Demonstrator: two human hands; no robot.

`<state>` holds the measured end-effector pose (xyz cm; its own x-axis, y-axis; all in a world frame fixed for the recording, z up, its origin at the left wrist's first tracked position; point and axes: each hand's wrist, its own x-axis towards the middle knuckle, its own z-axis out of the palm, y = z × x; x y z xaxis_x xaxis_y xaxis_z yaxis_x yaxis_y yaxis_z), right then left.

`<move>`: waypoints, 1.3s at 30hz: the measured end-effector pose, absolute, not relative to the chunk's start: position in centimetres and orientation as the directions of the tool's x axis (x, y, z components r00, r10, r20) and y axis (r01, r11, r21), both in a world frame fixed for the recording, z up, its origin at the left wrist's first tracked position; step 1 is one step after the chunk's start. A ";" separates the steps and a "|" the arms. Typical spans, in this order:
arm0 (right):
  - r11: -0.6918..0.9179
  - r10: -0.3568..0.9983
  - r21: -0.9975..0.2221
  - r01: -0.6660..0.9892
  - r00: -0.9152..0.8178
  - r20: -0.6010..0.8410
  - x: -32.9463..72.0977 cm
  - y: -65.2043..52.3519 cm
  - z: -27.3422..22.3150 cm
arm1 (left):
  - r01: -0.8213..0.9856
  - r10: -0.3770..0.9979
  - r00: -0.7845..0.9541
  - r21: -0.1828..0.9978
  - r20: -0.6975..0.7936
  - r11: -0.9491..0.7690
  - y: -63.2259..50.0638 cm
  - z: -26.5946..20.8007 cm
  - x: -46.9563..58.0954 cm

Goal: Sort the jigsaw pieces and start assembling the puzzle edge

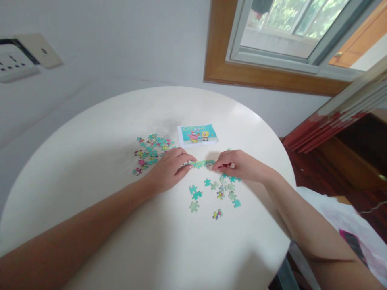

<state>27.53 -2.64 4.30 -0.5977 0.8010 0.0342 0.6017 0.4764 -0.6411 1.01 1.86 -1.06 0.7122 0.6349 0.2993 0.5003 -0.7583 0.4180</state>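
A short strip of joined jigsaw pieces (199,164), green and teal, lies on the white table between my hands. My left hand (171,169) holds the strip's left end between thumb and fingers. At the right end, my right hand (238,164) is closed in a pinch on a jigsaw piece, mostly hidden by the fingertips; whether it is joined to the strip I cannot tell. A picture card (198,135) with cartoon figures lies just beyond the strip. Several loose teal and pale green jigsaw pieces (197,195) are scattered nearer to me.
A pile of mixed jigsaw pieces (151,151) lies left of the card. The round white table (90,193) stands against a wall with a socket (16,60) and a window (281,32). A red and white curtain (323,121) hangs at the right.
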 end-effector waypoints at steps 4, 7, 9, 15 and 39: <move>0.479 0.810 -0.634 0.607 -0.584 0.053 27.9 -2.6 4.4 | 0.484 0.628 0.714 0.430 0.310 -0.762 1.9 -1.0 0.9; 0.439 0.850 -0.631 0.639 -0.524 0.060 28.9 -2.5 4.8 | 0.476 0.622 0.721 0.435 0.306 -0.765 2.0 -1.0 0.8; 0.401 0.878 -0.628 0.667 -0.476 0.055 29.5 -2.4 5.0 | 0.476 0.624 0.722 0.439 0.299 -0.762 2.0 -1.1 0.7; 0.329 0.915 -0.629 0.704 -0.402 0.028 30.6 -1.6 4.4 | 0.483 0.624 0.730 0.434 0.281 -0.760 2.3 -1.1 0.9; 0.179 0.781 -0.628 0.757 -0.497 -0.377 33.9 -1.7 5.0 | 0.495 0.630 0.730 0.430 0.266 -0.755 2.4 -0.9 1.1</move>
<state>33.93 -1.72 4.96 -0.4972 0.7813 -0.3773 0.7573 0.1787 -0.6281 1.07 2.41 -0.94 0.7298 0.6296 0.2664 0.4948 -0.7553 0.4297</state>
